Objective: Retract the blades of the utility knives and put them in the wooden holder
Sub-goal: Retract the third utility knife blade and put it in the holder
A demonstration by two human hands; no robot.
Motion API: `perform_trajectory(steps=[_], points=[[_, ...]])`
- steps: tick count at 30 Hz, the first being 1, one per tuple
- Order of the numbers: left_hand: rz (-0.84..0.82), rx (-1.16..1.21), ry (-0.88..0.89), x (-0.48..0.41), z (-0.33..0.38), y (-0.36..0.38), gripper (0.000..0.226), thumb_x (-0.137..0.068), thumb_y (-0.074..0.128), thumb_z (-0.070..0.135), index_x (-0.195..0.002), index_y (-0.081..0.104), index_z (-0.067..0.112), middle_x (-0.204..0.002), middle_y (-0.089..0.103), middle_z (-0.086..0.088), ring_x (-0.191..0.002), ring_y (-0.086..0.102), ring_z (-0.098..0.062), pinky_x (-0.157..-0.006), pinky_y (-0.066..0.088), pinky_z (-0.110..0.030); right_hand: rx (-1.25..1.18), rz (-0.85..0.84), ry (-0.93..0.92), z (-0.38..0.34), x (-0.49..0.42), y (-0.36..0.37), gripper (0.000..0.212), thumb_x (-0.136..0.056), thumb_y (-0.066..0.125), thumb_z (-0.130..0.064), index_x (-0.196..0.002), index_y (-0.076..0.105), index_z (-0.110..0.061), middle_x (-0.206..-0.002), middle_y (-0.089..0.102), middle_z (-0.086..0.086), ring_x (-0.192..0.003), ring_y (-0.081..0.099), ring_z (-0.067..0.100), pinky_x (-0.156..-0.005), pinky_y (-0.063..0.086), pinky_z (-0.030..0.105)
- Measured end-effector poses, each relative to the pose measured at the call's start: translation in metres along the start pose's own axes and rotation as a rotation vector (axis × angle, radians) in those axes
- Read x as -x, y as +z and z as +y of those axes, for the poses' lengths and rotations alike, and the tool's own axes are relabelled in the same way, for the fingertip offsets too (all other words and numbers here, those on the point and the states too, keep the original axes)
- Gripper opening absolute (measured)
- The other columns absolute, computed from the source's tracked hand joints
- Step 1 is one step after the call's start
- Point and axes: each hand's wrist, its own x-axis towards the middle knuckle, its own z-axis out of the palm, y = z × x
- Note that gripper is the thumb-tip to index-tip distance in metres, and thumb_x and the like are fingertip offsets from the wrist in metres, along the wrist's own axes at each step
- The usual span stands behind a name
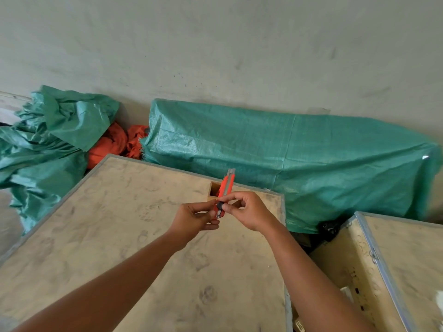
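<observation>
An orange utility knife [226,185] points away from me above the far part of a plywood crate top [134,226]. A short silver blade tip shows at its far end. My left hand [195,219] pinches the knife's near end. My right hand [249,210] holds the body from the right, its thumb and finger on the black slider. Behind the knife stands the small wooden holder [214,189], a square open box partly hidden by the knife and my fingers. Another orange shape inside it cannot be made out.
Green tarpaulin [299,159] covers a long bulk behind the crate, with more crumpled tarp [52,133] and orange cloth [115,144] at the left. A second crate [405,257] stands at the right, with a gap between the two. A plain wall rises behind.
</observation>
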Motion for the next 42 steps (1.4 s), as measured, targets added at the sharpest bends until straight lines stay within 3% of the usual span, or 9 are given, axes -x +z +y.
perform_trajectory(steps=[4,8,14,19,25,28,32,38,42], points=[[-0.028,0.008,0.020,0.007,0.008,0.009,0.029,-0.090,0.065,-0.004,-0.111,0.074,0.015,-0.085,0.079,-0.004,-0.073,0.072,-0.023,-0.069,0.063,-0.032,0.011,0.064,0.000,-0.003,0.009,-0.003,0.016,-0.085,0.080,-0.031,-0.098,0.072,-0.026,-0.101,0.074,-0.009,-0.086,0.072,0.016,-0.084,0.060,0.037],[-0.028,-0.002,0.041,0.009,0.015,0.013,0.030,-0.091,0.065,-0.003,-0.118,0.071,0.009,-0.089,0.078,-0.009,-0.073,0.072,-0.023,-0.068,0.063,-0.031,-0.051,0.039,-0.035,-0.008,0.016,-0.010,0.023,-0.090,0.076,-0.024,-0.111,0.075,-0.031,-0.107,0.074,-0.013,-0.086,0.074,0.016,-0.086,0.061,0.033],[-0.026,0.002,0.061,0.010,0.022,0.015,0.032,-0.090,0.066,-0.003,-0.121,0.069,0.004,-0.086,0.078,-0.010,-0.073,0.070,-0.024,-0.067,0.062,-0.029,-0.035,0.166,-0.036,-0.017,0.018,-0.008,0.019,-0.080,0.084,-0.031,-0.090,0.070,-0.023,-0.095,0.075,-0.005,-0.085,0.073,0.019,-0.080,0.061,0.035],[-0.027,-0.006,0.078,0.009,0.024,0.009,0.034,-0.090,0.065,-0.003,-0.123,0.068,0.004,-0.088,0.078,-0.009,-0.074,0.070,-0.024,-0.068,0.063,-0.030,-0.095,0.117,-0.071,-0.020,0.016,-0.009,0.017,-0.087,0.078,-0.021,-0.103,0.078,-0.026,-0.102,0.078,-0.005,-0.089,0.074,0.017,-0.089,0.061,0.037],[-0.010,-0.013,0.067,0.003,0.021,0.004,0.035,-0.090,0.066,-0.002,-0.125,0.066,0.002,-0.092,0.077,-0.012,-0.071,0.072,-0.021,-0.069,0.063,-0.031,-0.077,0.223,-0.047,-0.020,0.007,0.002,0.016,-0.081,0.084,-0.032,-0.082,0.069,-0.025,-0.089,0.076,-0.002,-0.082,0.074,0.017,-0.075,0.060,0.031],[-0.005,-0.027,0.060,-0.003,0.017,0.001,0.035,-0.089,0.066,-0.003,-0.124,0.066,0.003,-0.088,0.078,-0.008,-0.072,0.073,-0.023,-0.070,0.064,-0.033,-0.153,0.242,-0.031,-0.013,-0.003,0.004,0.004,-0.093,0.072,-0.028,-0.092,0.073,-0.024,-0.093,0.077,-0.001,-0.087,0.075,0.015,-0.078,0.063,0.037],[-0.002,-0.059,0.033,-0.018,0.014,-0.004,0.036,-0.089,0.067,-0.002,-0.124,0.066,0.004,-0.092,0.077,-0.008,-0.075,0.074,-0.025,-0.073,0.064,-0.035,-0.216,0.243,0.026,0.001,-0.023,0.004,0.019,-0.096,0.068,-0.009,-0.112,0.073,-0.018,-0.101,0.077,0.007,-0.092,0.076,0.022,-0.078,0.066,0.043],[-0.039,-0.194,-0.034,-0.052,0.003,-0.009,0.037,-0.091,0.066,0.000,-0.126,0.067,0.010,-0.106,0.076,-0.010,-0.082,0.077,-0.024,-0.074,0.064,-0.037,-0.172,0.248,0.112,0.024,-0.054,0.005,0.033,-0.091,0.073,-0.006,-0.121,0.072,-0.020,-0.111,0.077,0.005,-0.099,0.074,0.019,-0.090,0.062,0.040],[-0.039,-0.367,-0.070,-0.085,-0.006,-0.018,0.034,-0.090,0.066,0.000,-0.120,0.072,0.016,-0.115,0.074,-0.002,-0.091,0.076,-0.020,-0.074,0.064,-0.039,-0.137,0.295,0.139,0.043,-0.078,0.006,0.034,-0.088,0.074,-0.003,-0.117,0.075,-0.019,-0.110,0.078,0.005,-0.097,0.075,0.019,-0.087,0.063,0.044]])
